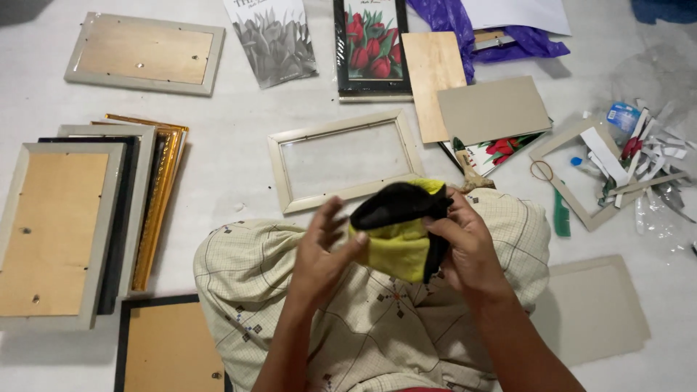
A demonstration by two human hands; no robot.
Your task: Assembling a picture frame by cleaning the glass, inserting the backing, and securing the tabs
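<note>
A yellow and black cloth is bunched up between both hands above my lap. My right hand grips its right side, fingers curled into the black part. My left hand touches the cloth's left edge with thumb and fingertips, the other fingers spread. On the floor just beyond the cloth lies an empty pale picture frame with glass in it, face up.
A stack of frames lies face down at left, another frame at far left top. Red tulip prints, cardboard backings, a wooden board, a frame with paper scraps and purple plastic lie around.
</note>
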